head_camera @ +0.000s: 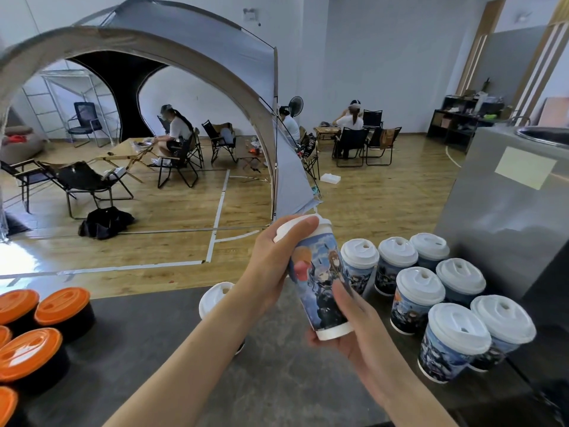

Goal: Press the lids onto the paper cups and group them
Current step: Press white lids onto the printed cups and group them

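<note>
I hold a printed paper cup point(320, 282) tilted above the dark counter point(277, 380). My left hand point(274, 263) wraps its upper part, the thumb lying over its white lid point(320, 221). My right hand point(348, 325) grips the cup's base from below and the side. To the right stands a group of several lidded printed cups point(431, 288) close together. Another lidded cup point(215, 298) stands alone behind my left forearm, partly hidden.
Several black containers with orange lids point(46, 334) sit at the counter's left. A large steel box point(508, 211) rises at the right behind the cup group. Beyond the counter's far edge are a wooden floor, a grey tent, folding chairs and seated people.
</note>
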